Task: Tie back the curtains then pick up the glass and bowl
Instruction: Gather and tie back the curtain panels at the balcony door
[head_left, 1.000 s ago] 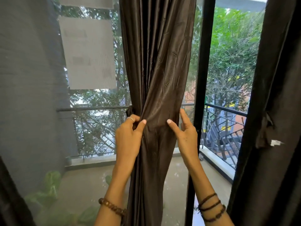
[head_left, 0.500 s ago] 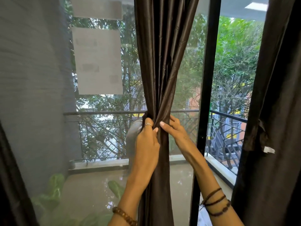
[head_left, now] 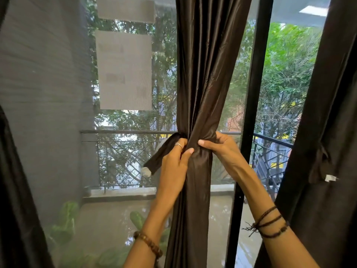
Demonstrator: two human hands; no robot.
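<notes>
At the far left edge a dark curtain panel (head_left: 17, 190) hangs loose, and no tie shows on the part in view. Right of it, behind a mesh screen, pale sheets of paper (head_left: 124, 70) sit against the glass, with a balcony railing (head_left: 123, 132) and trees beyond. The work is at the middle curtain (head_left: 204, 74), which is gathered into a tight bunch at railing height. A dark tie-back strap (head_left: 162, 154) sticks out from the left side of the bunch, its free end with a pale patch hanging down and to the left, fastened to nothing. The left hand (head_left: 174, 167) holds the bunch from the left, its fingers (head_left: 186, 151) curled onto the fabric just beside the strap's root; whether they also pinch the strap is not clear. The right hand (head_left: 222, 149) grips the bunch from the right, its fingers wrapped around the cloth. Right of a black door frame (head_left: 255, 93), the right curtain (head_left: 328, 132) appears cinched already by a tie (head_left: 318, 163) with a small white tag. So, as I judge it, one curtain is tied and the middle one is gathered but not yet fastened: the strap has to go around the bunch and be secured. The glass and bowl are nowhere in view, so picking them up is still wholly ahead.
</notes>
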